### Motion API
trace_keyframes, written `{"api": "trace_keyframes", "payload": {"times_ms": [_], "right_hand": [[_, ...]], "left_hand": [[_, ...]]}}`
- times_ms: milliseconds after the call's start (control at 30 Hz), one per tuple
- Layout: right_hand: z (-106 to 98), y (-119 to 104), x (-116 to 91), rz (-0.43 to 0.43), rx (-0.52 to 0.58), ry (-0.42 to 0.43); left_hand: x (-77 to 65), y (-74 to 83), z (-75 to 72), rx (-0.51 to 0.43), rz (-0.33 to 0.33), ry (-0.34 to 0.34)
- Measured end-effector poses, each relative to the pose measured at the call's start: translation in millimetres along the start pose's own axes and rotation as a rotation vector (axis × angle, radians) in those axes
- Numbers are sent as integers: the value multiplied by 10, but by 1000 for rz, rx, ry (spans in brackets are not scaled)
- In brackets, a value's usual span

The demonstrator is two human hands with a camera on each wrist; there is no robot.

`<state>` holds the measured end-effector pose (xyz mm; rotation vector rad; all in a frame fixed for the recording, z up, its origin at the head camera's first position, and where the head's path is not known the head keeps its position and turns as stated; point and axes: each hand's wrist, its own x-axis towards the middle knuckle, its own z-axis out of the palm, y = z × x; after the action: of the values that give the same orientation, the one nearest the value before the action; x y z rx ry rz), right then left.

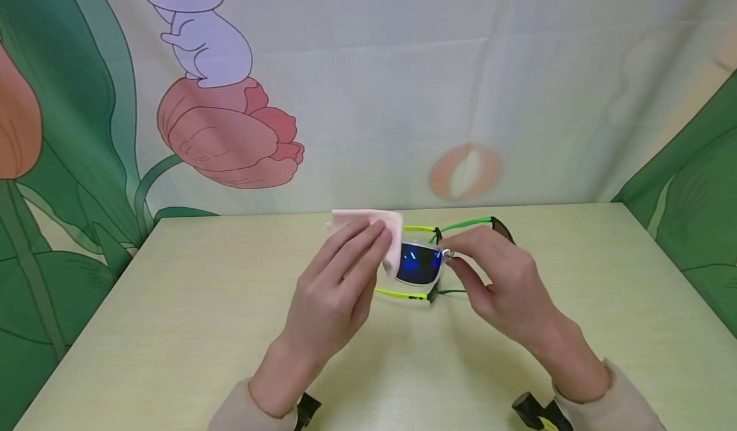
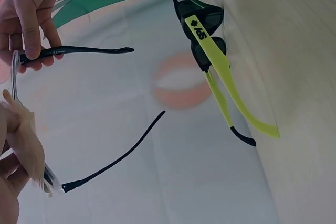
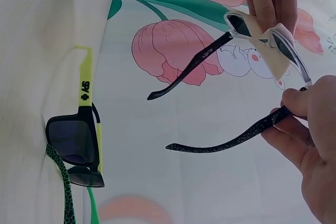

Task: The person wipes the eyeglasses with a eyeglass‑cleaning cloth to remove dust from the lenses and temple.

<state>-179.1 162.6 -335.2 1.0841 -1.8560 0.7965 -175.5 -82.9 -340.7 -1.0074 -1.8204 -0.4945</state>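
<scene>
A pair of sunglasses (image 1: 419, 263) with blue mirrored lenses and a clear frame is held up between both hands. Its black temples (image 3: 241, 136) are unfolded and point away from the person. My right hand (image 1: 509, 281) pinches the frame near the right hinge, thumb and fingers around the temple's base. With my left hand (image 1: 340, 277) I hold a pale pink cloth (image 1: 368, 216) folded over the left lens; fingers lie on the front and the thumb is behind in the head view. The cloth hides most of that lens.
On the light wooden table (image 1: 230, 329), yellow-and-black sunglasses (image 3: 73, 137) lie behind the hands. Another pair with green temples (image 1: 469, 222) and dark lenses is beside them, partly covered by the right hand. A printed curtain (image 1: 368, 98) hangs at the table's far edge.
</scene>
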Motion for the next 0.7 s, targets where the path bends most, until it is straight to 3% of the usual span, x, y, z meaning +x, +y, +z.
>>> {"api": "trace_keyframes", "payload": {"times_ms": [100,367,700], "right_hand": [[0,-6,-6,-1,18,-28],[-1,21,15,-76,8,3],[-5,49,23,-66,24,-30]], "left_hand": [[-7,-3,-15,-13,-36,-52],[6,-29,-22,-72,-54,-90],[-5,-30,-14,-50,-68,-151]]}}
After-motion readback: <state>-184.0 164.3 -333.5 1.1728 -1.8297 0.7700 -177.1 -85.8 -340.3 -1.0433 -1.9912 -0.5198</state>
